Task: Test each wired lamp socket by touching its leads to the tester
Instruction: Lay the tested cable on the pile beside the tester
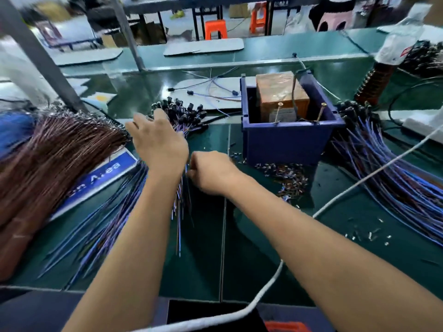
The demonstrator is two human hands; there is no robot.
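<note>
While on green bench point(263, 248), blue bin point(287, 140) with brown tester block point(280, 94).

Socket bundle point(184, 113) lies on bench point(251, 248), left of tester box point(287, 137); second bundle point(388, 168) lies right; wire pile point(55, 149) far left

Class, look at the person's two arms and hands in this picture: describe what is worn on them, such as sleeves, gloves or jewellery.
Both forearms are bare up to the frame edge, with no sleeves showing. The left hand and right hand wear no gloves. No watch, bracelet or ring is visible, though motion blur hides fine detail on the fingers.
</note>
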